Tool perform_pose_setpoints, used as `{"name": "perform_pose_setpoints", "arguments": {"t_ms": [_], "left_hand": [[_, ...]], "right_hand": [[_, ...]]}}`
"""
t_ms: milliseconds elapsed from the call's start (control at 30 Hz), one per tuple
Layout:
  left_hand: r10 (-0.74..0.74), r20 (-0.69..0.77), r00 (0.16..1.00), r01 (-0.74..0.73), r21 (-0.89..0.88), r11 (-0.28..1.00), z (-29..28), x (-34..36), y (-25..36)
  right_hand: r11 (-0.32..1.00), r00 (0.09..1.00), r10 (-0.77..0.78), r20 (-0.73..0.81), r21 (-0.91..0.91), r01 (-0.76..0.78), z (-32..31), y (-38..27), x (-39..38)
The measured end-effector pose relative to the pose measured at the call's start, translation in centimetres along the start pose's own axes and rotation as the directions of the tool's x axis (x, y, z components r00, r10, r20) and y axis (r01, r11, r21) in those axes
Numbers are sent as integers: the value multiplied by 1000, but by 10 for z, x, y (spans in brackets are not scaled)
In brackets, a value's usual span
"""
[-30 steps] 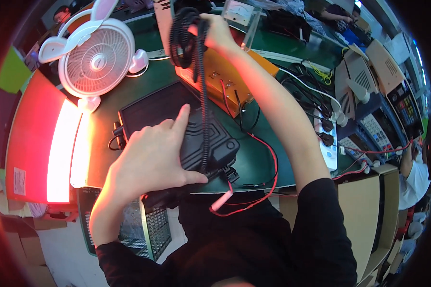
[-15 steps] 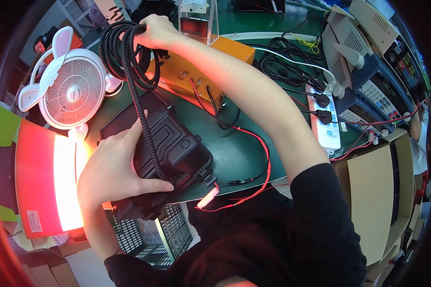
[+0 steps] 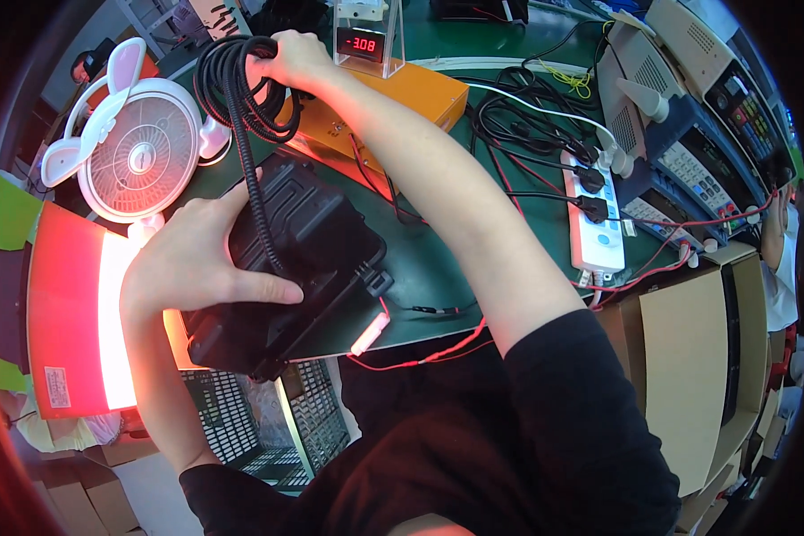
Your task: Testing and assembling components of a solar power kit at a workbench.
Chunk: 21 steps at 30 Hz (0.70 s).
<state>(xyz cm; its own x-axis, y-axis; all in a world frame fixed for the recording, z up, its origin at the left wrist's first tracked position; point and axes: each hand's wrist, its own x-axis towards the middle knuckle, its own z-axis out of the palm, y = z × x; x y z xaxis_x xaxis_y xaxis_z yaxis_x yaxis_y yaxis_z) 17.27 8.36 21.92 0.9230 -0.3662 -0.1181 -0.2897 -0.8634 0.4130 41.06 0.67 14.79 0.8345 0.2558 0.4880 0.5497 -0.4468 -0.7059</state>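
Note:
My right hand [image 3: 299, 61] grips a coil of black ribbed cable [image 3: 214, 76] at the far left of the table, its fingertips partly hidden by the loops. One length of the cable runs down toward me onto a black plastic case [image 3: 317, 223] with raised ribs and latches. Around the case's left side my left hand [image 3: 188, 255] has hold, thumb lying across the top and index finger along the far side; the other fingers are hidden. A red lead with a pale, reddish-lit connector [image 3: 370, 333] hangs by the case's near right corner.
Behind my right forearm stands an orange metal box [image 3: 420, 98] with a lit red display on top. A white fan [image 3: 138, 156] and a glowing red heater-like panel [image 3: 62, 322] are at left. Rightward are a power strip [image 3: 597, 237], tangled cables, instruments [image 3: 688, 165] and cardboard boxes [image 3: 688, 357].
The case and my left hand have moved slightly up and left in the picture, the case turning a little. The display, dark before, shows lit digits. My right hand keeps the coil.

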Motion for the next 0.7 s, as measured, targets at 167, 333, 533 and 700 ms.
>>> {"name": "perform_pose_setpoints", "arguments": {"t_ms": [167,333,533,700], "left_hand": [[-94,61,994,87,111,990,0,-4,4],[-56,20,998,54,73,996,0,-6,12],[-130,107,986,113,152,982,-3,-1,22],[-119,87,989,105,147,984,-2,0,20]], "right_hand": [[949,995,-78,69,310,53,-7,3,-43],[998,912,22,410,49,-46,-59,34,-76],[998,959,-60,277,45,50,-59,38,-94],[996,983,4,185,88,-21,-62,29,-100]]}}
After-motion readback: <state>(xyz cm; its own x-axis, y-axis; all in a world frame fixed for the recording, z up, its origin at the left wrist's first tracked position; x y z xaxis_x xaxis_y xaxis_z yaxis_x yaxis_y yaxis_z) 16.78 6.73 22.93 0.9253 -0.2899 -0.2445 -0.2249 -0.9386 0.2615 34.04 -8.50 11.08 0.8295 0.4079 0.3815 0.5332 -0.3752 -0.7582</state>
